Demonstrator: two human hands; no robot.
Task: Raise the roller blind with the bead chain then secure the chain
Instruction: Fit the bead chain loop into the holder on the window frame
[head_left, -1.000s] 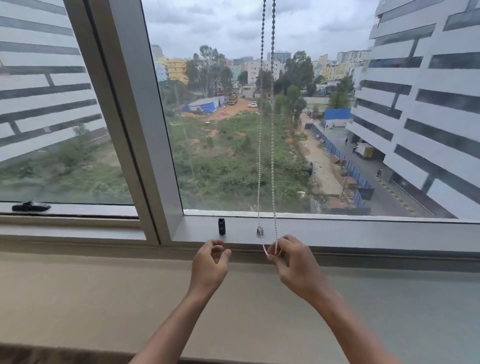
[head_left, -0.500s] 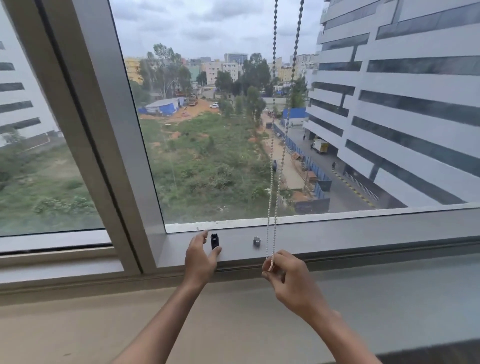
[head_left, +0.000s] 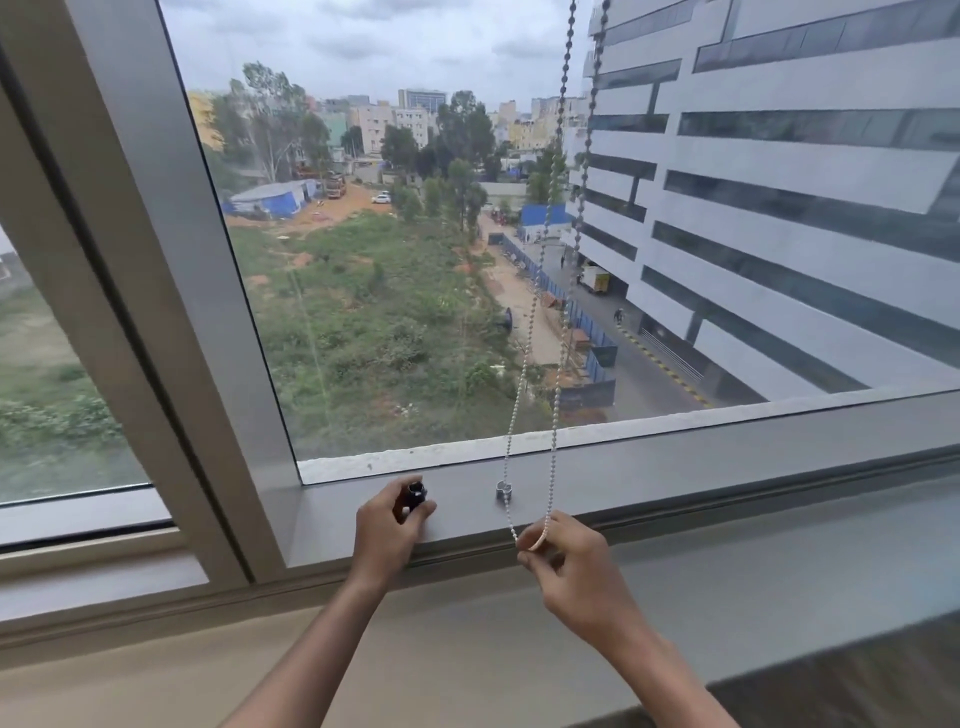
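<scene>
Presently: bead chain (head_left: 558, 332) loop, held at window frame (head_left: 675, 467).
Right hand (head_left: 576, 571) pinches the loop's bottom, just below the grey clip (head_left: 503, 490) on the frame. Left hand (head_left: 387, 525) curls thumb and fingers round the black knob (head_left: 415, 493) beside it. Both strands hang down across the glass.

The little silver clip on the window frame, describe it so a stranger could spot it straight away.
Find the grey lower window frame under the big pane. The silver clip sits on it between the two hands, beside the hanging bead chain. Unlike the black piece the left hand touches, it is pale metal.
</scene>
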